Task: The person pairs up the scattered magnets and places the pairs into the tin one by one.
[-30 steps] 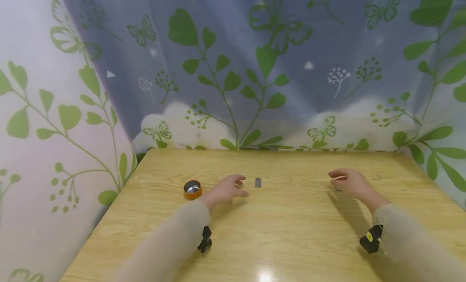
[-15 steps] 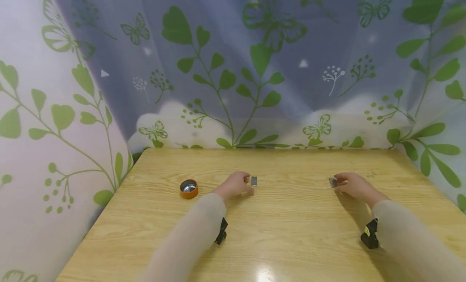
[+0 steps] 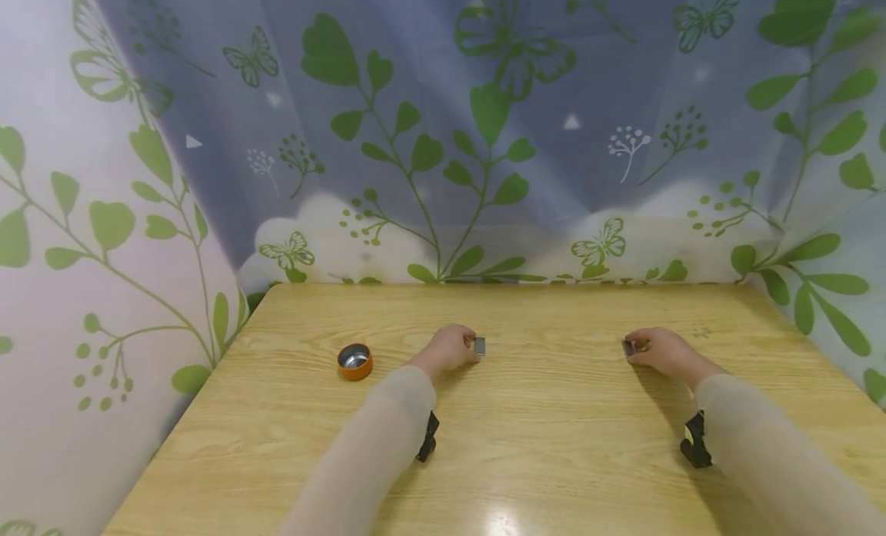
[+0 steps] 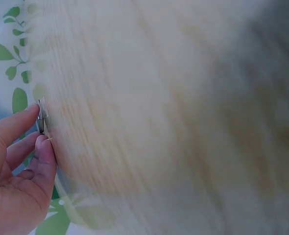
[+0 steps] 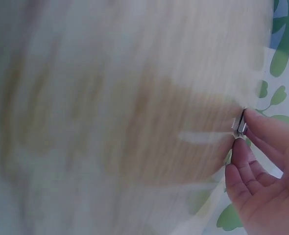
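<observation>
On the wooden table (image 3: 547, 413), my left hand (image 3: 451, 347) pinches a small flat grey rectangular piece (image 3: 481, 346) between thumb and fingers. The left wrist view shows the shiny metal edge of this left rectangular piece (image 4: 40, 117), held at its two ends close over the wood. Farther right, my right hand (image 3: 661, 350) pinches a second small dark rectangular piece (image 3: 627, 347), tilted up from the tabletop. Bright metal sides of that right piece (image 5: 241, 123) show between thumb and fingertips in the right wrist view. My fingers partly hide both pieces.
An orange round bowl (image 3: 355, 362) with a shiny metal inside stands left of my left hand. A patterned curtain (image 3: 415, 174) with green leaves hangs along the table's back edge, and similar cloth covers the left side.
My left hand has moved right to the grey piece and closed its fingers on it. My right hand has taken hold of the other piece and tilted it up.
</observation>
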